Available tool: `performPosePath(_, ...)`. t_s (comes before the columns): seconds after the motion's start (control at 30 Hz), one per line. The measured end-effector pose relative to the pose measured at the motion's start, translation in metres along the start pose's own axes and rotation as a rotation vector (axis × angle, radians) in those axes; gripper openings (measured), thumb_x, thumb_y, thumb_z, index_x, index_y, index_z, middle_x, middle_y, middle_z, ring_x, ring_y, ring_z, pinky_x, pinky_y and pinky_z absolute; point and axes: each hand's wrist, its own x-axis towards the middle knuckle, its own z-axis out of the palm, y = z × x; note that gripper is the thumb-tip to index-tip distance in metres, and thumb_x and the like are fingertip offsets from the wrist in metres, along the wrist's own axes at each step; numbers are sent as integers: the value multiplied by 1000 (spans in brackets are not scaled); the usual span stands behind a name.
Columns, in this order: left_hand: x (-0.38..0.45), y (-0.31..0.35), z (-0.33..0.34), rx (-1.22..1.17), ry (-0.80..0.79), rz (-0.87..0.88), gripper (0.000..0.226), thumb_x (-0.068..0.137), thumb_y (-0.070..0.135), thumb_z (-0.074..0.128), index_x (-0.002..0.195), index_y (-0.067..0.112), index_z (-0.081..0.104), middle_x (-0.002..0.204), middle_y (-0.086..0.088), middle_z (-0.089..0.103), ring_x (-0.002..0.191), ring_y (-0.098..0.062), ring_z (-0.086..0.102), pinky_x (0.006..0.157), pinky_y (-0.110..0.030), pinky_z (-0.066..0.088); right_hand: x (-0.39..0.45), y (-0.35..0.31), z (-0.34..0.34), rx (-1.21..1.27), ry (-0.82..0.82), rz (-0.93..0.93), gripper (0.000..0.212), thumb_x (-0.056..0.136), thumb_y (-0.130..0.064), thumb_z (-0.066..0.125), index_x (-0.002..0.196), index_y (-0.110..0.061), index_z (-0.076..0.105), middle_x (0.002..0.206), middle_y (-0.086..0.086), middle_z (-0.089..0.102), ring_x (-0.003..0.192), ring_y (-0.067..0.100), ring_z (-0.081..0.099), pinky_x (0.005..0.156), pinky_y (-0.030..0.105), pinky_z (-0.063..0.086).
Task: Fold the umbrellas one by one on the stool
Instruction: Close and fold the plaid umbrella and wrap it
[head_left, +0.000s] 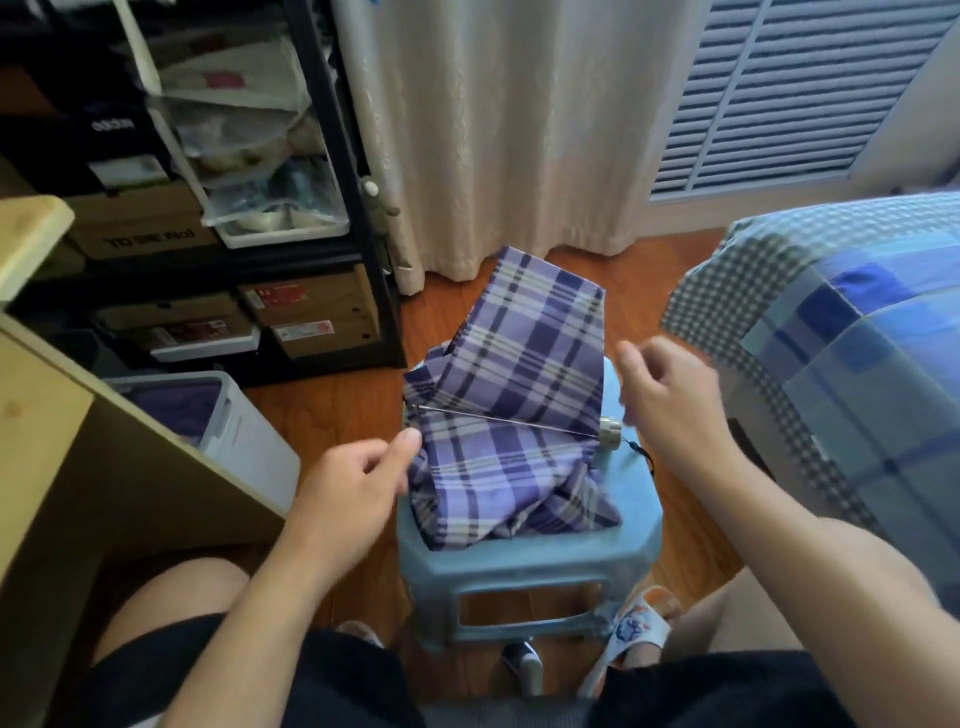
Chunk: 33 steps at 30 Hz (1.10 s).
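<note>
One plaid umbrella (511, 415) lies collapsed but loose on the stool (530, 561); left hand (353, 478) and right hand (670, 400) hover with relaxed fingers holding nothing; pleating and wrapping remain.

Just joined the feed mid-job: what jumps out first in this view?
The purple plaid umbrella dominates the centre, its canopy crumpled loosely over a light blue plastic stool, with a thin metal rib lying across the fabric toward the silver handle at its right end. The left hand sits at the fabric's left edge and the right hand hovers by the handle. A blue checked bedspread fills the right side.
</note>
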Motion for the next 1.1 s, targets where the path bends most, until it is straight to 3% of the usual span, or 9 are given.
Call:
performPosePath(0.07, -17, 11, 5, 80, -312, -7, 65, 91, 76, 46, 80, 17, 69, 74, 2, 67, 67, -6, 61, 69, -35, 48, -23, 13, 4, -4, -116, 51, 51, 103, -38, 52, 68, -2, 59, 56, 3, 66, 53, 12, 64, 64, 40, 52)
performPosePath(0.13, -29, 13, 17, 220, -373, 96, 47, 84, 74, 58, 91, 29, 68, 89, 17, 65, 82, 2, 60, 76, -27, 51, -44, 21, 9, 2, -164, -12, 43, 99, -41, 56, 68, -13, 63, 64, -4, 69, 63, 9, 65, 71, 40, 53)
performPosePath(0.27, -29, 1, 27, 320, -28, 254, 21, 97, 42, 58, 86, 24, 62, 88, 11, 55, 88, -11, 55, 73, -32, 42, -82, 44, 19, -143, -342, -430, 30, 86, -43, 76, 106, -25, 64, 109, -12, 60, 105, 14, 56, 93, 29, 45)
performPosePath(0.43, -26, 25, 18, 320, 295, 513, 29, 100, 35, 59, 85, 17, 77, 94, 7, 58, 89, -13, 51, 71, -33, 46, -71, 60, 15, -267, -167, -668, 17, 84, -8, 81, 84, -13, 65, 96, -2, 61, 91, 27, 54, 79, 44, 51)
performPosePath(0.53, -7, 57, 11, 65, 180, 336, 46, 103, 45, 52, 77, 11, 69, 82, -3, 66, 77, -18, 61, 65, -37, 50, -65, 64, 6, -333, -215, -651, 20, 83, -17, 83, 78, -18, 64, 94, -5, 62, 91, 26, 55, 80, 47, 52)
performPosePath(0.63, 22, 79, 3, -416, -69, -3, 58, 103, 50, 50, 98, -5, 67, 97, -25, 73, 93, -40, 71, 85, -56, 60, -73, 60, 4, -371, -295, -571, 26, 92, -50, 67, 82, -26, 69, 96, -12, 65, 98, 18, 53, 89, 40, 50)
performPosePath(0.73, 31, 91, -3, -589, -161, -145, 45, 106, 42, 51, 104, 2, 71, 97, -18, 77, 93, -37, 74, 84, -53, 61, -75, 37, 10, -270, -190, -475, 22, 90, -41, 71, 105, -25, 68, 101, -10, 64, 101, 18, 52, 91, 35, 47)
performPosePath(0.87, 29, 90, -16, -671, -323, -115, 19, 104, 27, 57, 99, 16, 73, 95, -4, 78, 88, -20, 74, 80, -41, 55, -74, 7, 26, -93, -71, -342, 39, 81, -28, 84, 113, -25, 63, 107, -10, 55, 104, 16, 53, 90, 27, 43)
performPosePath(1.1, 16, 71, -22, -612, -222, -113, 11, 103, 12, 56, 103, 12, 66, 92, -8, 77, 84, -22, 73, 78, -37, 59, -83, 0, 23, 85, -25, -234, 54, 82, -18, 85, 119, -35, 50, 103, -14, 62, 100, 2, 58, 87, 6, 39)
